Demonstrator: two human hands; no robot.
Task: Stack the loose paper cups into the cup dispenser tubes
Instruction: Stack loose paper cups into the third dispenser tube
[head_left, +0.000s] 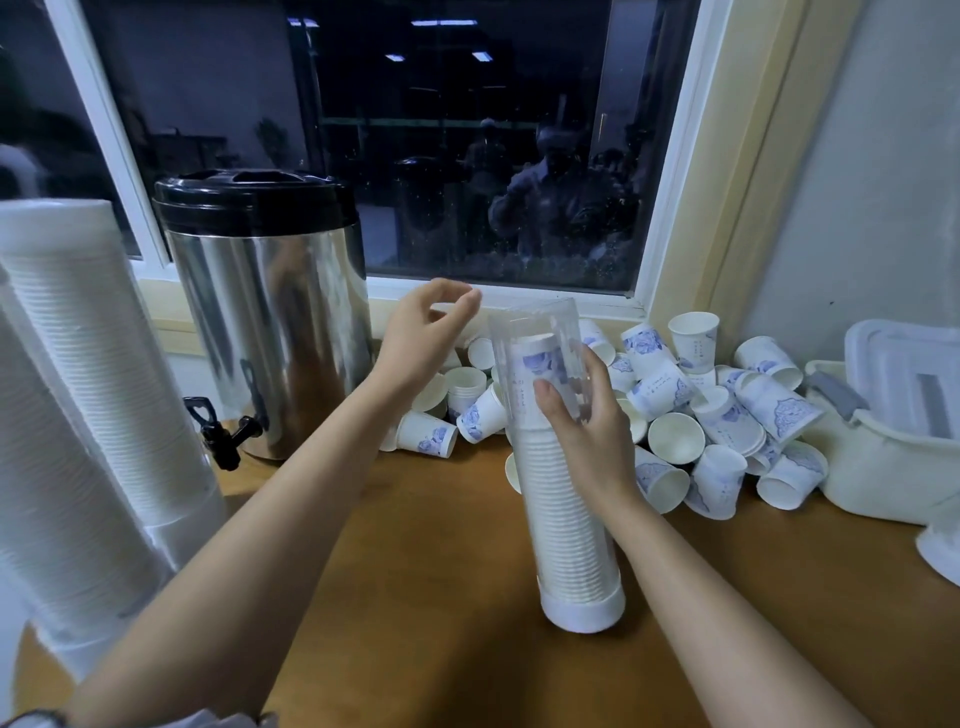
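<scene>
Head view showed the clear tube (566, 519) standing upright on the tabletop (415, 571), toward its front edge and a little right of the middle. Its white base rested on the wood, and a nested stack of cups (563, 467) filled it most of the way up. The right hand (587, 415) gripped the tube around its upper part, fingers (550, 400) wrapped on the clear wall. The left hand (423, 332) hovered just left of the tube's open top, its fingers (462, 306) loosely curled and holding nothing. Behind and right of the tube, loose cups (727, 410) lay heaped along the back edge toward the right corner. A steel urn (270, 322) with a black lid stood at the back left. Tall filled tubes (88, 364) leaned along the left edge, and a white lidded box (893, 441) sat at the right edge.
</scene>
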